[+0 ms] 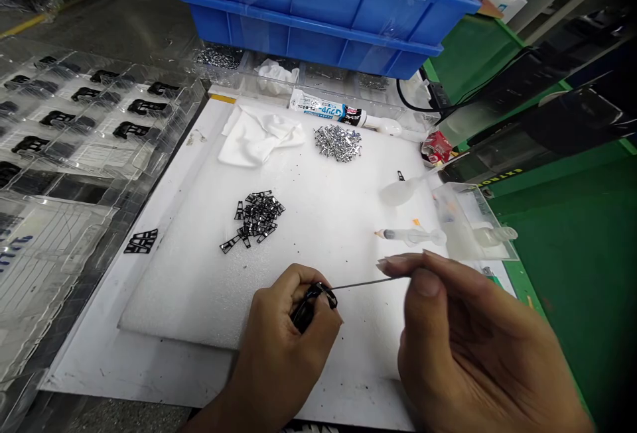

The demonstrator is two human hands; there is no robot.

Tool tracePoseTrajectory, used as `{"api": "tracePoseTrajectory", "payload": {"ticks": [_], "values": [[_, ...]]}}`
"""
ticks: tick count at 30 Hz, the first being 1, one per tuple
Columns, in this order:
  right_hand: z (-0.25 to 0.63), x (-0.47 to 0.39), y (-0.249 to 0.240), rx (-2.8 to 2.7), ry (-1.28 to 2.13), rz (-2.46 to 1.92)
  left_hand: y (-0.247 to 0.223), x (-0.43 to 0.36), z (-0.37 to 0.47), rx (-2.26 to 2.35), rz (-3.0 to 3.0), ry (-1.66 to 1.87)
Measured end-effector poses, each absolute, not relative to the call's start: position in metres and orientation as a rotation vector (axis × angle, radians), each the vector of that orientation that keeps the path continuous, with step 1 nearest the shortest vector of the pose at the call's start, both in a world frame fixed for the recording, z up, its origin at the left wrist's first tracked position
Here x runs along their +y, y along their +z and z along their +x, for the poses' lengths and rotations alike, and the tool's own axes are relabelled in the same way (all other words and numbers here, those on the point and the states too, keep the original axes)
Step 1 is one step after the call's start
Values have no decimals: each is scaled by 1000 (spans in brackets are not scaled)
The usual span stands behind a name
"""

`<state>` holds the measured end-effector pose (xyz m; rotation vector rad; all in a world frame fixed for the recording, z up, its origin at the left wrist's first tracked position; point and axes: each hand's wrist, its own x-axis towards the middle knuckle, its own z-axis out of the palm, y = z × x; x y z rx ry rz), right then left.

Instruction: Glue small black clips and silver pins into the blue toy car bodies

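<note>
Closed around a small glossy black plastic part (304,313), my left hand (286,347) is above the front of the white foam sheet (189,294). My right hand (478,340) pinches a thin metal rod (365,283) between thumb and fingers. The rod's far tip meets the upper edge of the black part; the exact contact is too small to make out. Beyond my left hand lies a pile of small black frame-shaped pieces (256,217). Farther back is a heap of tiny silvery metal pieces (338,143). A syringe (411,235) lies beyond my right hand.
Blue crates (318,8) stand at the back. A white cloth (261,134) and a glue tube (326,108) lie before them. Clear trays (99,154) with black parts fill the left. A clear box (472,221) stands right; several black pieces (141,241) lie at the left edge.
</note>
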<state>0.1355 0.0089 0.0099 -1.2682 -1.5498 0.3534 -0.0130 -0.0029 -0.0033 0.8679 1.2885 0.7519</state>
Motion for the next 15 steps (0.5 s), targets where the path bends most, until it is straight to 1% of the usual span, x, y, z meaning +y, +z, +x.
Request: {"api": "tracePoseTrajectory", "payload": {"ticks": [5, 10, 15], "values": [[131, 2, 14, -1406, 217, -1384, -4, -2, -13, 1269, 820, 752], [140, 4, 15, -1561, 324, -1359, -1, -3, -9, 1311, 791, 810], [145, 9, 15, -1661, 343, -1276, 3, -4, -6, 1349, 764, 835]]}}
